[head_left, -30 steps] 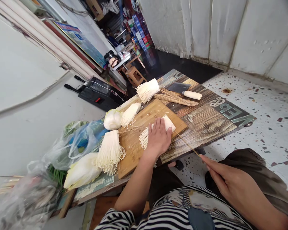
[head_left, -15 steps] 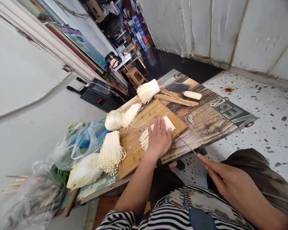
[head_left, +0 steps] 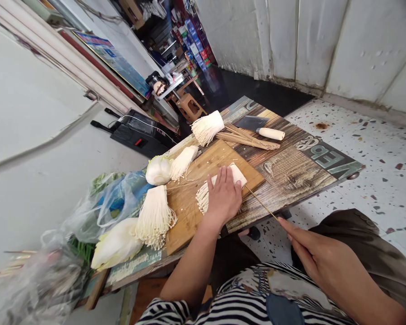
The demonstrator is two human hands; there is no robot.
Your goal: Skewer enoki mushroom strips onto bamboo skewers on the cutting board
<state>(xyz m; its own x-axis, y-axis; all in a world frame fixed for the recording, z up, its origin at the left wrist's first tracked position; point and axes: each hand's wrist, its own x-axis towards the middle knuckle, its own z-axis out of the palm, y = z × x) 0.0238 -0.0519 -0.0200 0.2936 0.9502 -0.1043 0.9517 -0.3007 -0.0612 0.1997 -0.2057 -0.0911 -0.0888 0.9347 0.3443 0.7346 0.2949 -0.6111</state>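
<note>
My left hand [head_left: 223, 194] lies flat, fingers stretched out, on a bunch of enoki mushrooms [head_left: 238, 174] on the wooden cutting board [head_left: 189, 225]. The stems and caps stick out past its left side; its middle is hidden under the palm. Between the fingers and thumb of my right hand [head_left: 316, 246] is a thin bamboo skewer [head_left: 262, 204]. Its far end meets the cut base of the bunch; whether it goes inside cannot be seen. More enoki bunches lie around the board: one at its left edge [head_left: 155, 214], a smaller one [head_left: 183, 162] and one at the back [head_left: 208, 127].
Behind the board lie a bundle of skewers [head_left: 250, 140] and a cleaver [head_left: 270, 133] with a pale handle. Chinese cabbage pieces [head_left: 118, 243] and plastic bags [head_left: 115, 203] crowd the table's left end. The patterned tabletop [head_left: 291, 174] runs right, above a speckled floor.
The camera view has shifted very slightly. Both hands, the enoki bunch and the skewer keep practically the same places.
</note>
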